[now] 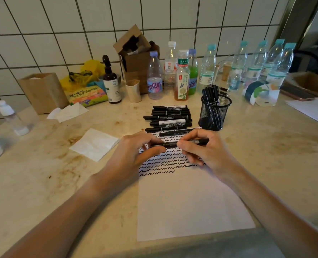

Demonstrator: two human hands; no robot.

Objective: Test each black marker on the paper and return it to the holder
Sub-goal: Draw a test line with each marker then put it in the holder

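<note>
Two bare hands meet over a sheet of white paper [188, 202], together holding one black marker [173, 143] level, crosswise above the paper. The left hand [136, 151] pinches the marker's left end between thumb and curled fingers; the right hand [201, 148] grips the right part of the barrel, whose end sticks out past the knuckles toward the right. Beneath the hands, rows of black squiggles [162, 164] cover the upper part of the paper; the lower part is blank.

Just beyond the hands, a pile of black markers [169, 118] lies on the countertop [43, 183], touching the paper's far edge. To the right of the pile stands a black mesh holder [214, 114] with several markers upright inside.

A folded white napkin [95, 144] lies to the left of the paper. Along the tiled wall stand plastic bottles [154, 77], a torn cardboard box [136, 54] and a dark pump bottle [110, 81].
</note>
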